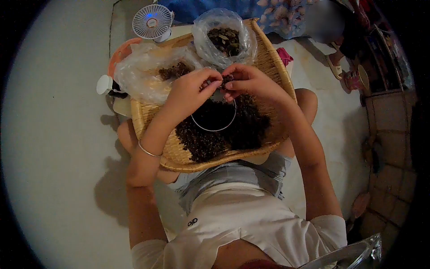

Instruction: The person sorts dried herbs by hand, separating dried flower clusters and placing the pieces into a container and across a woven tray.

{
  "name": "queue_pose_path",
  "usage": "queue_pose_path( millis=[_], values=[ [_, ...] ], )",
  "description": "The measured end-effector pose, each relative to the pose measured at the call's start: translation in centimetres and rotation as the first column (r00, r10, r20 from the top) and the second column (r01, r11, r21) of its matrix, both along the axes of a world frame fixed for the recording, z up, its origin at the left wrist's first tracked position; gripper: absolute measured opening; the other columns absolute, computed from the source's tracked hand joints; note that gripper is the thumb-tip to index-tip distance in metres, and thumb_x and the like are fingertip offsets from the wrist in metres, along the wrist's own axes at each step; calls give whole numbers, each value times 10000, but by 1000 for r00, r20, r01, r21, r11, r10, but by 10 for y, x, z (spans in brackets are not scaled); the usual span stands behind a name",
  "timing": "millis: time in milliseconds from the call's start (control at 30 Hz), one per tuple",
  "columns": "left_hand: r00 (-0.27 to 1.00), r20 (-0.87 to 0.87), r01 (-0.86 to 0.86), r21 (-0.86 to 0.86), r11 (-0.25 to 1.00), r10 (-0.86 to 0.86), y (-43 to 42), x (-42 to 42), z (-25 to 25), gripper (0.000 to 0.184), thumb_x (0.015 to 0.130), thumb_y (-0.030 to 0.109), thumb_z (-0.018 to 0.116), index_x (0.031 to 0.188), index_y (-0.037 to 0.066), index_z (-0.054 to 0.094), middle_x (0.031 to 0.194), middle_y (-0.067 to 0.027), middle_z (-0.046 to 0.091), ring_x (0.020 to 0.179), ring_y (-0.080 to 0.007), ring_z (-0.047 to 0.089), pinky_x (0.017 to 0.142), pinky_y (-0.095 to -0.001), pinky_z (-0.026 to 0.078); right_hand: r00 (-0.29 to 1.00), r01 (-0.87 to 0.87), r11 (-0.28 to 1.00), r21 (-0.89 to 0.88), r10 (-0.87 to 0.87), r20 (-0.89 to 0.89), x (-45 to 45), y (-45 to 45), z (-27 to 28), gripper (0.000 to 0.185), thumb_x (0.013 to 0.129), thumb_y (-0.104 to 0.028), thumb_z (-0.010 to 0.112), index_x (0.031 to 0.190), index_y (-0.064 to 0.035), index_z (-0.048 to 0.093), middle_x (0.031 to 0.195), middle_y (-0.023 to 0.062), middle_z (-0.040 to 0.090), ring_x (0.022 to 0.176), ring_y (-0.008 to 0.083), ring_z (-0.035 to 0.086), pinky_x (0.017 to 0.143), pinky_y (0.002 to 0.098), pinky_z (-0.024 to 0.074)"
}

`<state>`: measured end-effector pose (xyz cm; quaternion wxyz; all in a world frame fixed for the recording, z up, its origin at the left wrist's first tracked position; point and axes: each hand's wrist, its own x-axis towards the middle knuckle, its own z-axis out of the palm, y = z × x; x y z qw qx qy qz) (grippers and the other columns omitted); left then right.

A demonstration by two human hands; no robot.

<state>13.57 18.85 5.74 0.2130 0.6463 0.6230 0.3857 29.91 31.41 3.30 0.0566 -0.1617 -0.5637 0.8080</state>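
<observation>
My left hand point(195, 87) and my right hand point(255, 84) meet above the middle of a woven bamboo tray point(270, 47). The fingertips of both are closed on a small dark dried clump point(227, 81); its exact kind is unclear. Below them, a round thin white rim point(214, 130) encloses dark material, partly hidden by my hands. Around it spreads a heap of dark, crumbly dried plant matter point(201, 145). Behind my right hand stands an open clear plastic bag point(201, 31) holding dark dried pieces point(225, 41). Beyond my left hand lies another plastic bag point(136, 78) with brownish bits point(175, 71).
A small white fan point(152, 22) is at the back left, near an orange rounded object point(121, 56). A white-capped item point(105, 84) stands left of the tray. At the right, a person's slippered foot point(335, 67) is near a tub point(357, 80) and shelving point(387, 49).
</observation>
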Motion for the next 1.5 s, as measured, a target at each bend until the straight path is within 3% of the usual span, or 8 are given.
queue_pose_path(
  millis=[400, 667, 867, 933, 1033, 1500],
  values=[
    [997, 68, 38, -20, 999, -36, -1, -3, -2, 152, 847, 110, 549, 953, 1, 558, 892, -78, 563, 613, -126, 569, 550, -231, 456, 999, 22, 999, -35, -21, 26, 1, 0, 2, 276, 828, -57, 571, 1078, 9, 475, 896, 95, 581, 749, 177, 620, 706, 307, 532],
    [989, 148, 25, -77, 997, -14, 0, -4, 2, 148, 865, 112, 529, 963, 7, 566, 861, -70, 561, 615, -118, 562, 559, -233, 457, 999, 39, 994, -105, -38, 15, 2, -1, 6, 312, 840, -72, 546, 1127, 16, 461, 962, 133, 578, 851, 189, 599, 746, 300, 519],
    [988, 149, 37, -9, 999, -35, 1, -7, -1, 150, 856, 125, 543, 945, 16, 593, 846, -59, 564, 644, -113, 556, 556, -226, 445, 999, 8, 990, -143, -14, -40, 2, 3, 4, 331, 827, -85, 573, 1135, -4, 484, 969, 114, 579, 885, 194, 595, 760, 307, 517],
    [998, 41, 42, 54, 998, -45, -1, -6, 3, 157, 837, 145, 570, 941, 32, 601, 843, -52, 567, 689, -116, 553, 558, -230, 437, 999, 5, 990, -143, -10, -37, 2, 2, 4, 333, 827, -89, 574, 1138, -9, 485, 970, 109, 580, 884, 191, 594, 762, 309, 516],
    [999, 37, 14, -15, 1000, -14, -2, -4, 5, 167, 819, 162, 592, 938, 46, 604, 841, -48, 568, 719, -123, 549, 561, -235, 432, 999, -10, 991, -134, 5, -37, 3, 3, 4, 335, 829, -94, 572, 1143, -15, 484, 972, 106, 581, 876, 188, 593, 766, 312, 514],
    [999, -28, 24, -7, 1000, -24, -1, -8, -5, 164, 828, 159, 561, 922, 27, 585, 866, -84, 573, 731, -202, 585, 618, -279, 467, 998, -36, 988, -150, 26, -65, -1, -2, 3, 293, 845, -54, 538, 1124, 7, 468, 972, 128, 584, 879, 201, 595, 776, 300, 509]
  ],
)
